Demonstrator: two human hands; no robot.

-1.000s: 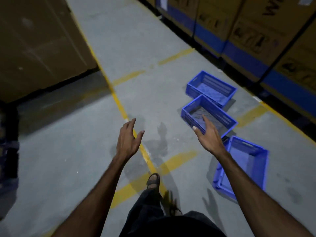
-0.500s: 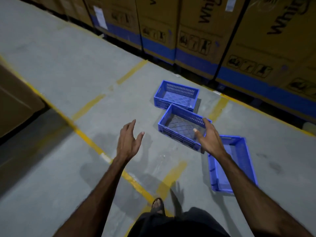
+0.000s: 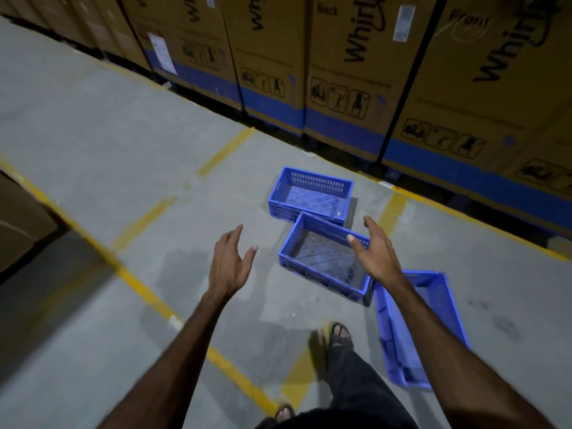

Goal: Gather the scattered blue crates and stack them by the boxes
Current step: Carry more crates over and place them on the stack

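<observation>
— Where are the crates?

— I count three on the concrete floor [image 3: 93, 144]. The far crate [image 3: 312, 196] sits upright nearest the boxes [image 3: 349, 72]. The middle crate [image 3: 325, 258] is just in front of it, their corners touching or nearly so. The near crate [image 3: 424, 329] lies to the right, one end close by the middle one's corner.

— And my hands?

— Both are raised with nothing in them. My left hand [image 3: 229, 264] hangs over bare floor left of the middle crate, fingers straight and spread. My right hand [image 3: 374, 252] is over that crate's right end, fingers loose and apart; I cannot tell whether it touches the rim.

— Anything else?

— Yellow lines [image 3: 148, 295] cross the floor, and my sandalled foot [image 3: 339, 334] steps between the lines and the near crate.
</observation>
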